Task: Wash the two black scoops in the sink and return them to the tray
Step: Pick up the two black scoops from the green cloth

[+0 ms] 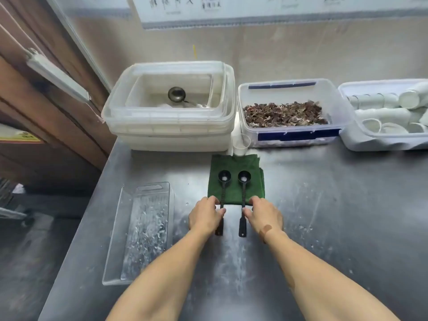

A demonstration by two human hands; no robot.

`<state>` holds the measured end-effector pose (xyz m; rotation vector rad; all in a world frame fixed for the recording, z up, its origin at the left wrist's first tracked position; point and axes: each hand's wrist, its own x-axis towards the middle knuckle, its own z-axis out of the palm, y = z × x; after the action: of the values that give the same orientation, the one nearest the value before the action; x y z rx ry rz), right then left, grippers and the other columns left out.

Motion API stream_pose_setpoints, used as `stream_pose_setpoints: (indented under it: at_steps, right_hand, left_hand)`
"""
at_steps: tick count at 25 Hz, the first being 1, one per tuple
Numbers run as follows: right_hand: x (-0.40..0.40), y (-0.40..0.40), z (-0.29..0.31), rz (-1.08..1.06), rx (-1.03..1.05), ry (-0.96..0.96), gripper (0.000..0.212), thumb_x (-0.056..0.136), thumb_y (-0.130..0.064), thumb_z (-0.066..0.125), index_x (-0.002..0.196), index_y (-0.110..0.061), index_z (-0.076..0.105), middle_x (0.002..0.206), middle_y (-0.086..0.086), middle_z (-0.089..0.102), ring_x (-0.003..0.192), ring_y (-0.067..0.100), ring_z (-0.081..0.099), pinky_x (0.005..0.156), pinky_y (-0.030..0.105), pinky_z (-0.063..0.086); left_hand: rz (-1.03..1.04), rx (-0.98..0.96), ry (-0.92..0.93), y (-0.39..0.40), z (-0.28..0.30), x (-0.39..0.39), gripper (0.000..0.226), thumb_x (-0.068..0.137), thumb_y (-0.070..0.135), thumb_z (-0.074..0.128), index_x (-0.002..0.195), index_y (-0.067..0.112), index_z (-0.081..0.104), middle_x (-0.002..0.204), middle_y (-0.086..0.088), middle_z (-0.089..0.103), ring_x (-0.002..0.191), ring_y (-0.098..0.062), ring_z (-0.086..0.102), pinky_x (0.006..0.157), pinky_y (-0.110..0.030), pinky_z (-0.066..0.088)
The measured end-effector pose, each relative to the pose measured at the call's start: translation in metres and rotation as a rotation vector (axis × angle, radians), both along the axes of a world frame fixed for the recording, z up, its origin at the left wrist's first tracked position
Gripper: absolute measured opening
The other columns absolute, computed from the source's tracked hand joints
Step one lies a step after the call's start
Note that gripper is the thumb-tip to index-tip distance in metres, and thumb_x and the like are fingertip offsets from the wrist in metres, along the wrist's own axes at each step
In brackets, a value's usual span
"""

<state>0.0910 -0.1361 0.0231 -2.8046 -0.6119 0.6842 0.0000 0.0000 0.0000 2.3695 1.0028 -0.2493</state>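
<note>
Steel counter (324,205): fingers (214,201) pinch scoops (224,178).

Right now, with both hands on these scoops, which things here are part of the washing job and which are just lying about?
Part of the job:
left scoop, under the left hand
right scoop, under the right hand
clear tray

Lying about:
green cloth beneath the scoop bowls
stacked tubs with a metal ladle
bin of brown pieces
bin of white cups
</note>
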Motion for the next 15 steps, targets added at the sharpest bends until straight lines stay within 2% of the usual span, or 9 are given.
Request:
stream_pose_setpoints:
  at_steps: [3,9,13,15]
  right_hand:
    - [0.014,0.012,-0.015,-0.076,0.019,0.05,0.026,0.092,-0.037,0.054,0.112,-0.019,0.051,0.105,0.008,0.069,0.097,0.032,0.065,0.068,0.033,0.044]
    - [0.02,0.023,-0.034,-0.247,0.069,0.154,0.028,0.089,-0.03,0.06,0.109,-0.017,0.045,0.103,0.012,0.068,0.094,0.035,0.066,0.073,0.036,0.048]
    - [0.026,0.026,-0.038,-0.327,0.131,0.247,0.03,0.087,-0.023,0.061,0.116,-0.025,0.051,0.109,0.009,0.068,0.097,0.032,0.063,0.071,0.031,0.043]
    - [0.027,0.023,-0.039,-0.33,0.154,0.278,0.028,0.087,-0.023,0.06,0.114,-0.029,0.054,0.109,0.009,0.069,0.097,0.032,0.063,0.072,0.03,0.043]
  left_hand:
    - [0.086,-0.027,0.048,0.002,-0.011,0.017,0.026,0.085,0.042,0.058,0.103,0.024,0.058,0.107,0.002,0.067,0.101,-0.025,0.062,0.076,-0.036,0.049]
    - [0.23,-0.056,0.081,-0.003,-0.023,0.031,0.016,0.081,0.035,0.06,0.091,0.022,0.059,0.094,-0.003,0.069,0.087,-0.028,0.062,0.065,-0.03,0.043]
    - [0.31,-0.22,0.015,-0.002,-0.027,0.032,0.018,0.081,0.031,0.068,0.093,0.02,0.061,0.088,-0.001,0.067,0.086,-0.024,0.061,0.073,-0.032,0.05]
    - [0.346,-0.316,-0.065,-0.001,-0.027,0.027,0.018,0.082,0.024,0.071,0.096,0.016,0.063,0.076,0.003,0.062,0.079,-0.02,0.059,0.073,-0.03,0.049]
